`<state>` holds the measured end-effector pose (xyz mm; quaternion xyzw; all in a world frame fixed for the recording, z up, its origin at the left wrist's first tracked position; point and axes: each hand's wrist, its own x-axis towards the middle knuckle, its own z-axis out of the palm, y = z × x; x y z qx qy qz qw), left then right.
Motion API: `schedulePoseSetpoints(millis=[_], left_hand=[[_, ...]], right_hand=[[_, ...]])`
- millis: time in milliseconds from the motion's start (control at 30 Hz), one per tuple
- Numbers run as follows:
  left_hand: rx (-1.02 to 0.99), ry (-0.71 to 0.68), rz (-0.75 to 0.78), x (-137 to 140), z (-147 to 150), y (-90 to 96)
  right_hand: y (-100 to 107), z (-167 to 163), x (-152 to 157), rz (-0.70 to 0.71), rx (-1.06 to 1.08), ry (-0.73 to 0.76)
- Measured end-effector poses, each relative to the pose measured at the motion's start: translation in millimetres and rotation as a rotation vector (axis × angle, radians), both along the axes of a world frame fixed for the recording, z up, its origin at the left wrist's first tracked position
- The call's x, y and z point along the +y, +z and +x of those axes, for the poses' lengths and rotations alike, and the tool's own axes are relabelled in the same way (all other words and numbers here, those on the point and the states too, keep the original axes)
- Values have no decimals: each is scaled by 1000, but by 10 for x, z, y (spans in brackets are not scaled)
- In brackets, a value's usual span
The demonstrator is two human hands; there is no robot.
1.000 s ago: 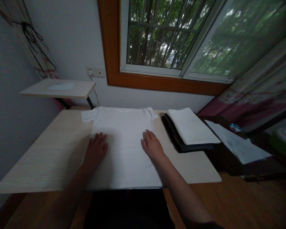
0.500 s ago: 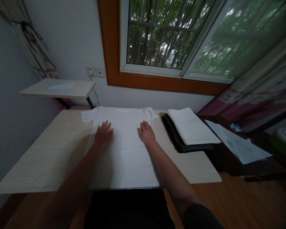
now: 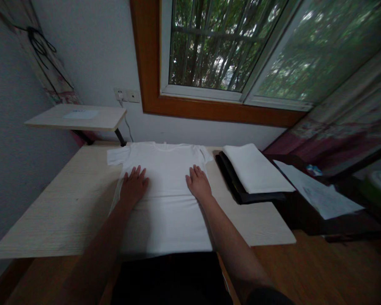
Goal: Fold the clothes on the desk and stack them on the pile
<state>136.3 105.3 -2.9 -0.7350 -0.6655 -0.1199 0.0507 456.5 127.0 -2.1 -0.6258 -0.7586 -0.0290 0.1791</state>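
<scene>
A white T-shirt (image 3: 168, 178) lies spread on the pale wooden table (image 3: 66, 199), its collar toward the wall and its lower part reaching the near edge. My left hand (image 3: 134, 184) rests flat on the shirt's left side, below the sleeve, fingers apart. On the right side of the shirt, my right hand (image 3: 199, 182) lies flat too, fingers extended. Faint creases run across the cloth between and below my hands. Neither hand grips anything.
At the table's right lies folded white cloth (image 3: 257, 169) on top of black folded items (image 3: 230, 180). A small raised shelf (image 3: 108, 117) holding a paper (image 3: 81, 114) stands at the back left. Beyond the table's right side is a dark surface with a large paper sheet (image 3: 317, 190).
Both hands have slid slightly toward me and a little outward on the shirt. Horizontal creases have appeared in the cloth, and the shirt's collar edge has shifted slightly.
</scene>
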Motion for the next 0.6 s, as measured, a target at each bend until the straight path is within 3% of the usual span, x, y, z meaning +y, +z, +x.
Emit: schedulePoseSetpoints(millis=[200, 600], left_hand=[[41, 10, 71, -208, -74, 28], [73, -8, 62, -501, -197, 12]], right_hand=[[10, 30, -125, -28, -18, -17], [-1, 155, -397, -14, -18, 1]])
